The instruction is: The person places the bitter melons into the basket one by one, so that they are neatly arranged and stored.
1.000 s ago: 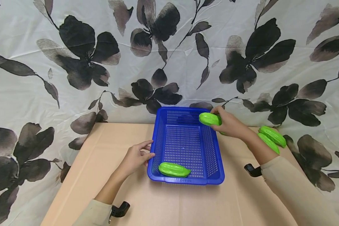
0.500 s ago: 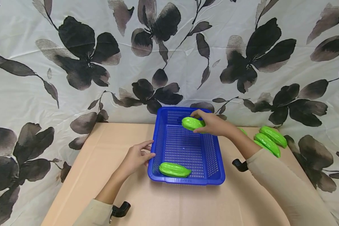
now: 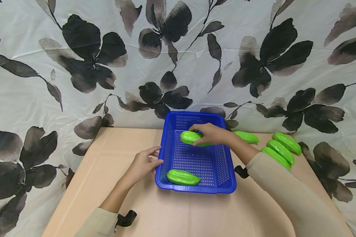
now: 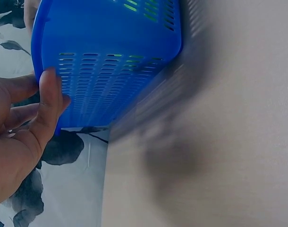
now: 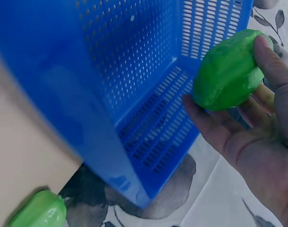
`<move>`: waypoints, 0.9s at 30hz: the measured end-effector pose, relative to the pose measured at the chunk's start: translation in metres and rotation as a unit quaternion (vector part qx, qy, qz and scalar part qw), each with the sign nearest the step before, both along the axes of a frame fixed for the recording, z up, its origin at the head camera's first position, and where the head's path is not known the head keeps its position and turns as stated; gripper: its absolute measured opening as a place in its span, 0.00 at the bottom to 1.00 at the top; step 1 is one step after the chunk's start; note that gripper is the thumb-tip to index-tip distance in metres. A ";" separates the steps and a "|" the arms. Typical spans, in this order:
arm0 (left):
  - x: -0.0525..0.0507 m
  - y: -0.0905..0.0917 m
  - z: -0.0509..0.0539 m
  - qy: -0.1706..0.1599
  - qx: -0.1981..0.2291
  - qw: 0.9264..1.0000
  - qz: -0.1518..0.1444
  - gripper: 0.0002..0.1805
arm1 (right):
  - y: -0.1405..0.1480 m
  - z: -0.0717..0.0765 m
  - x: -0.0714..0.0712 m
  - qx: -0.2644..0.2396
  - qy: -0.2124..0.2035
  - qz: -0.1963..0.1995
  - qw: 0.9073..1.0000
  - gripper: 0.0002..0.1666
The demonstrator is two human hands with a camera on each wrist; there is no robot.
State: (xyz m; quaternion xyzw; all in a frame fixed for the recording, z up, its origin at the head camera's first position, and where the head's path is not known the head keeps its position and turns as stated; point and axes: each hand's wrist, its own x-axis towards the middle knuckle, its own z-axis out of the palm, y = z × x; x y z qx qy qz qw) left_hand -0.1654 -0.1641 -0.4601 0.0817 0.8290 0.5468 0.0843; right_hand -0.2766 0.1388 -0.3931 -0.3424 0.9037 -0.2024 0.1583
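Observation:
A blue plastic basket (image 3: 192, 158) with slotted walls stands on the table. My left hand (image 3: 142, 165) pinches its left rim, thumb and fingers on the basket edge (image 4: 45, 42). Over the basket's far part, my right hand (image 3: 211, 134) holds a glossy green ridged fruit (image 3: 188, 137) between thumb and fingers. In the right wrist view this fruit (image 5: 229, 71) hangs apart from the slotted floor and walls. A second green ridged fruit (image 3: 183, 177) lies lengthwise along the near wall inside the basket. The exact kind of fruit is not certain.
Right of the basket, one more green fruit (image 3: 247, 136) lies near the table's far edge. Several others lie farther right, among them a green fruit (image 3: 287, 143). A white cloth with dark flowers (image 3: 178, 65) hangs behind the light wooden table (image 3: 219, 217).
My right hand has carried the green fruit leftward and toward me, from the basket's far right corner to above its interior. The fruits at right are uncovered. My left hand stays on the rim.

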 end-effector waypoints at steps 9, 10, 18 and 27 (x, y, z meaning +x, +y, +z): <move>0.001 0.001 0.001 0.003 -0.001 1.000 0.001 0.33 | -0.024 -0.009 0.000 0.049 -0.063 0.032 0.996 0.35; 0.001 0.001 0.001 0.002 -0.001 1.000 0.000 0.33 | -0.026 -0.011 0.000 0.056 -0.064 0.038 0.996 0.35; 0.000 0.002 0.001 -0.002 0.000 1.000 0.000 0.34 | -0.042 -0.031 0.000 0.087 -0.081 0.055 0.991 0.35; 0.000 0.001 0.000 -0.006 0.002 1.000 0.002 0.34 | -0.053 -0.042 0.005 0.105 -0.088 0.066 0.988 0.33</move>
